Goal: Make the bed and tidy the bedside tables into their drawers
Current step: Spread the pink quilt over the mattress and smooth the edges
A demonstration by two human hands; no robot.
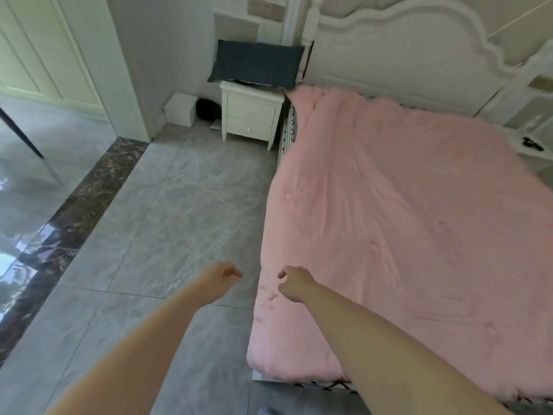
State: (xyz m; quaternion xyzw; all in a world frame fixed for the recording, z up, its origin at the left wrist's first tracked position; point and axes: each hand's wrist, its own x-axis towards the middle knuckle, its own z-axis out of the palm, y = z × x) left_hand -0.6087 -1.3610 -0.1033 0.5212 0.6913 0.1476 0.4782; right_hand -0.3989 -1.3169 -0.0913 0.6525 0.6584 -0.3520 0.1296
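Note:
A pink quilt (404,205) lies spread over the bed, reaching up to the white headboard (404,52). A dark blue pillow (257,62) sits on top of the white bedside table (251,115) left of the bed, whose two drawers are closed. A second bedside table (535,145) at the far right carries a small dark object (532,142). My left hand (223,275) hangs over the floor with loosely curled fingers and holds nothing. My right hand (294,281) hovers above the quilt's left edge, fingers loosely curled, holding nothing.
Grey tiled floor (167,211) stretches left of the bed, bordered by a dark marble strip (80,205). A white box (179,109) and a dark object (208,109) sit on the floor beside the left table. White wardrobe doors (45,49) stand at the upper left.

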